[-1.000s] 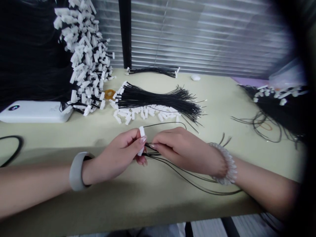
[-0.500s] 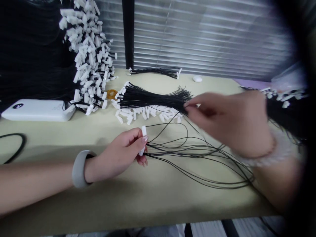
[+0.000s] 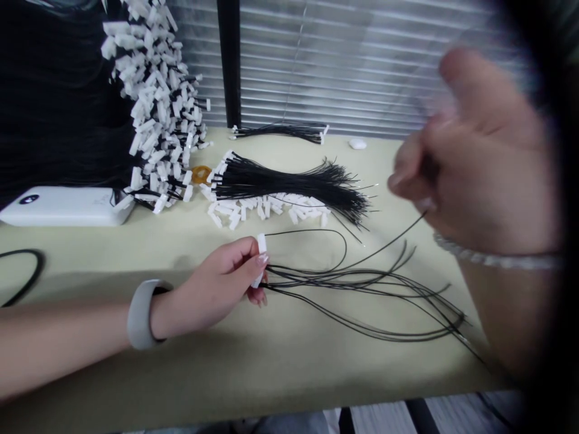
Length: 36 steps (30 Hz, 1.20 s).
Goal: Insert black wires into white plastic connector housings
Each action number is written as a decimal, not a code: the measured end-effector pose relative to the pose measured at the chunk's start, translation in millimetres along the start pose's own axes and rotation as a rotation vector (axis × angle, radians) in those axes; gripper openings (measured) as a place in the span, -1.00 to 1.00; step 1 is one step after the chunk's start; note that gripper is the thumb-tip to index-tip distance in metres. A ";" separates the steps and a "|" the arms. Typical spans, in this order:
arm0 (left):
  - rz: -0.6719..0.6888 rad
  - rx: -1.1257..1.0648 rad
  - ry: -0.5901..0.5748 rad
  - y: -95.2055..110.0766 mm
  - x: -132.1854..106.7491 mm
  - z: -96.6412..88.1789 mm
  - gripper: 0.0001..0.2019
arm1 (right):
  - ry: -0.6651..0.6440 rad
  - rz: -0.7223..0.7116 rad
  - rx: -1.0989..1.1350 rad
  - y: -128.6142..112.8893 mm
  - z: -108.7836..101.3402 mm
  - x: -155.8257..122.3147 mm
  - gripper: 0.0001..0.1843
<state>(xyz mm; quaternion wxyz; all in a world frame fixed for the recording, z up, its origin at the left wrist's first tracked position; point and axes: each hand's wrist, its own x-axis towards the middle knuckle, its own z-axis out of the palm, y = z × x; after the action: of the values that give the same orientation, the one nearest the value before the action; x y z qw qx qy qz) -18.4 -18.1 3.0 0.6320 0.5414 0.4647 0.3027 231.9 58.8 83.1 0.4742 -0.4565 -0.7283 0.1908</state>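
My left hand (image 3: pixel 224 271) pinches a white plastic connector (image 3: pixel 262 243) between thumb and fingers, low over the table. Several thin black wires (image 3: pixel 335 278) come out of this connector and spread to the right, some looping back. My right hand (image 3: pixel 479 157) is raised at the right and blurred, its fingers curled. One black wire (image 3: pixel 389 245) runs up from the group to the lower edge of that hand, where the fingers appear closed on it. Behind the left hand lies a thick bundle of black wires (image 3: pixel 280 179) with white connectors at its left end and loose tips at its right.
A large heap of white connectors (image 3: pixel 156 114) on black wires stands at the left, beside a white power bank (image 3: pixel 67 206). A yellow tape roll (image 3: pixel 201 175), loose white connectors (image 3: pixel 266 208), a smaller wire bundle (image 3: pixel 280 131) and a small white object (image 3: pixel 357 144) lie further back.
My right hand has moved up and right, away from the tips of the thick bundle, with one wire trailing to it. My left hand still holds the connector.
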 end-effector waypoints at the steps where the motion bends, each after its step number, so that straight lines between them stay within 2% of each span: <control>1: 0.002 0.000 -0.001 0.1 -0.1 0.0 -0.78 | -0.071 0.034 0.038 -5.4 8.5 -6.0 -0.54; 4: 0.009 -0.003 -0.011 0.8 -0.1 0.1 -0.78 | -0.443 0.100 -0.030 -17.6 28.7 -21.8 -0.81; 6: 0.015 -0.003 -0.024 1.4 0.1 0.2 -0.78 | -0.562 0.009 -0.153 -21.2 37.0 -29.3 -0.85; 8: 0.022 -0.001 -0.038 1.8 0.2 0.3 -0.78 | -0.564 -0.123 -0.249 -22.1 43.0 -34.6 -0.86; 10: 0.028 0.008 -0.049 1.9 0.1 0.4 -0.78 | -0.537 -0.190 -0.297 -21.7 48.2 -38.5 -0.87; 19: 0.046 0.134 -0.087 4.2 -4.8 0.8 -0.79 | -0.452 -0.211 -0.265 -17.7 66.3 -47.9 -0.88; 36: 0.065 0.147 -0.106 5.1 -5.2 1.2 -0.81 | -0.454 -0.216 -0.253 -17.5 64.8 -48.6 -0.85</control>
<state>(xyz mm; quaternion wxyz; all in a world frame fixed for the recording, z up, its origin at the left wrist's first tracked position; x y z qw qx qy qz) -18.6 -22.1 9.2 0.6040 0.6163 0.4337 0.2593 173.9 18.7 39.6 0.2558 -0.3775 -0.8782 0.1443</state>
